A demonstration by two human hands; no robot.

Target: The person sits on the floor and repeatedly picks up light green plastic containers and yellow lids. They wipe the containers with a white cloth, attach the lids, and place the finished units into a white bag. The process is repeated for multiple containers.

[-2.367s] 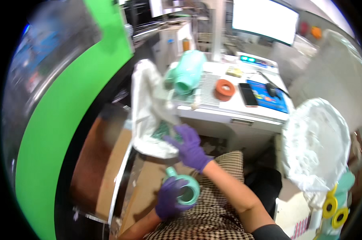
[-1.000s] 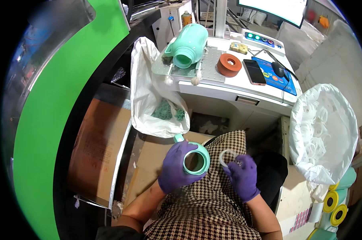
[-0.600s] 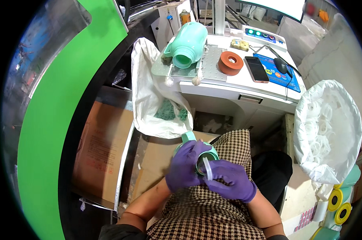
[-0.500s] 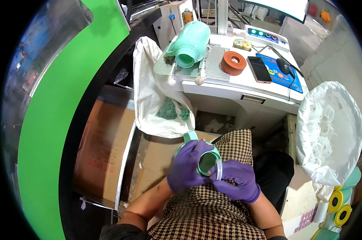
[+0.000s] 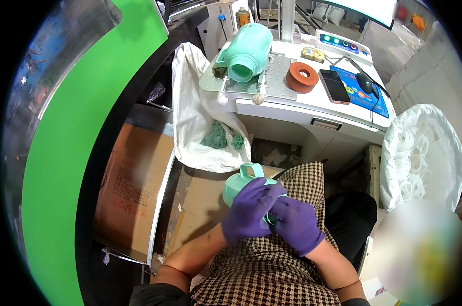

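the mint-green plastic jug (image 5: pixel 241 186) sits on the lap below the bench (image 5: pixel 302 102), left hand (image 5: pixel 249 211) clasped around its body and right hand (image 5: pixel 295 224) pressing at its mouth; likely light, stiff, smooth-walled, best held by body or handle.

Brown cardboard box (image 5: pixel 134 188), flat face up, red print on it, on the floor at the left beside the white sack (image 5: pixel 200 127). Second cardboard sheet (image 5: pixel 200 209) under the sack. Dark phone (image 5: pixel 334 86), screen off, on the white bench. Blue printed pad (image 5: pixel 361 89) right of it. Screen edge (image 5: pixel 363 6), top right, lit pale.
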